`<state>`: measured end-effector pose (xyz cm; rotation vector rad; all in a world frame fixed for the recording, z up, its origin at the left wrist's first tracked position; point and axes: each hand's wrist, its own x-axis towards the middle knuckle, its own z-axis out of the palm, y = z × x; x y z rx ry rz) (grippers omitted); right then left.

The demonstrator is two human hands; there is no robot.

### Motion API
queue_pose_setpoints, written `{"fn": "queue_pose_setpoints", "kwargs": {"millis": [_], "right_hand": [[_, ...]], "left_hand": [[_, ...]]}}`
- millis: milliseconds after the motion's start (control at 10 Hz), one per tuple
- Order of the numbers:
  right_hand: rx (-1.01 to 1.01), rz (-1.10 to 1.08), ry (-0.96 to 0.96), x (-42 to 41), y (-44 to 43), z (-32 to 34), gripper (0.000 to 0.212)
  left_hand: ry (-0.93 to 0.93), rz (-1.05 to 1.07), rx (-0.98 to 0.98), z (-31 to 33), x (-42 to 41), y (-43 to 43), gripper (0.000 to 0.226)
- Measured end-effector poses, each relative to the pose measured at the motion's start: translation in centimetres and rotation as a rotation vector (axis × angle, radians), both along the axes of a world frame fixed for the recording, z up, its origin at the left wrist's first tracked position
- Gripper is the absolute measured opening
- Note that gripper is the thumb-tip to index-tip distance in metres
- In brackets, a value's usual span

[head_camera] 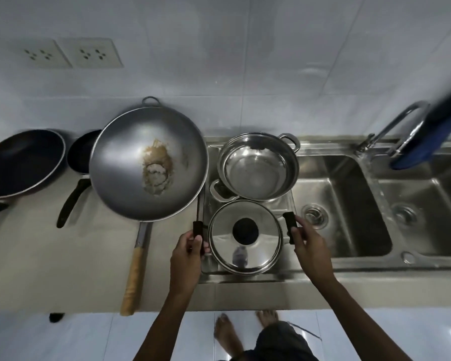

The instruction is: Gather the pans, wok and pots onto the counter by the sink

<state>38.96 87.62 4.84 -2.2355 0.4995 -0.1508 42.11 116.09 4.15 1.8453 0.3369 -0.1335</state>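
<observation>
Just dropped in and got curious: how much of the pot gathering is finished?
Mostly done, it seems. The two dark pans and the wok sit on the counter, with the open pot on the drainboard. In hand: left hand and right hand grip the lidded pot by its handles. Left: letting go; nothing else waiting shows.

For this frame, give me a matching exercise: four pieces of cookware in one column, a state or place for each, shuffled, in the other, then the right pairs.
Things:
1. wok
2. lidded pot
3. open pot
4. large black pan

States or places:
A. farthest left on the counter
B. held by both side handles
C. brown residue inside
D. empty, shiny, on the drainboard nearest the wall

Pairs: 1-C, 2-B, 3-D, 4-A. The left hand and right hand each grip one black handle of the lidded pot.
</observation>
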Motion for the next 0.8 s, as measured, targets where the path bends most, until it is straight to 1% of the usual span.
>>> {"fn": "queue_pose_setpoints", "kwargs": {"millis": [200, 300, 500, 600, 700, 800], "right_hand": [[0.001, -0.040, -0.025, 0.0, 0.2, -0.5, 0.036], [-0.002, -0.032, -0.031, 0.1, 0.1, -0.7, 0.037], [-0.008, -0.011, -0.065, -0.2, -0.1, -0.6, 0.035], [0.006, 0.013, -0.064, -0.1, -0.4, -0.4, 0.034], [0.041, 0.083, -0.087, -0.6, -0.9, 0.1, 0.035], [0.056, 0.189, -0.106, -2.0, -1.9, 0.5, 0.041]], "left_hand": [[-0.044, 0.005, 0.029, 0.2, -0.6, -0.7, 0.028], [-0.033, 0.009, 0.023, 0.4, -0.8, -0.8, 0.030], [-0.024, 0.048, 0.091, 0.4, -1.1, -1.2, 0.030], [-0.037, 0.087, 0.157, 0.8, -1.4, -1.9, 0.035], [-0.041, 0.095, 0.228, 1.0, -2.7, -3.0, 0.041], [-0.003, 0.158, 0.212, 1.0, -5.4, -5.1, 0.042]]}}
